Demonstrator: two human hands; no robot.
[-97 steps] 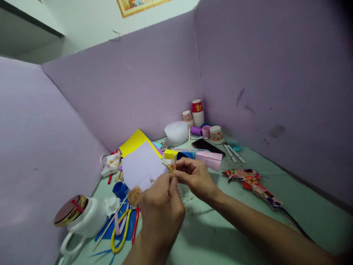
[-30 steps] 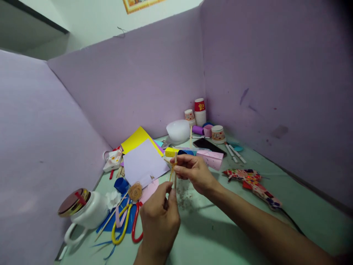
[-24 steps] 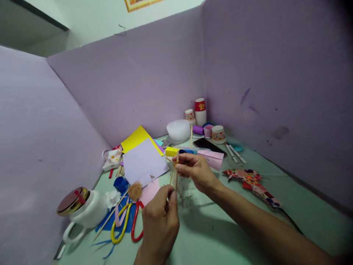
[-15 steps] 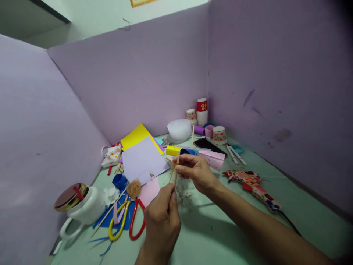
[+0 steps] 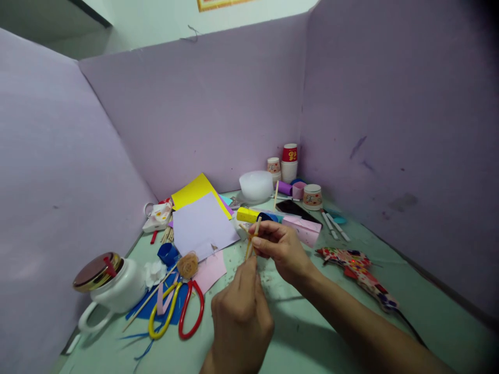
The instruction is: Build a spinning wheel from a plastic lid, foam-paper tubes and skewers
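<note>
Small wooden sticks (image 5: 258, 227) are held between both hands above the middle of the table, crossing or joined near my fingertips; the exact joint is partly hidden. My right hand (image 5: 283, 246) pinches them from the right, with thumb and forefinger near the crossing. From below, my left hand (image 5: 242, 309) is closed with its fingertips at the lower end of the sticks. Scissors (image 5: 191, 314) with one red and one yellow handle lie left of my left hand. A glue gun (image 5: 356, 270) with a patterned cover and a lit red light lies to the right.
A white mug (image 5: 120, 288) with a lid resting tilted on it stands at left. Near it are a twine ball (image 5: 187, 265) and a blue paper roll (image 5: 169, 254). Behind lie a pale sheet (image 5: 202, 226), a white bowl (image 5: 256, 187), a phone (image 5: 298, 210) and a paper cup (image 5: 312, 197).
My left hand has moved slightly right and up along the sticks, and my right hand slightly right. Both still hold the sticks. The view has shifted a little.
</note>
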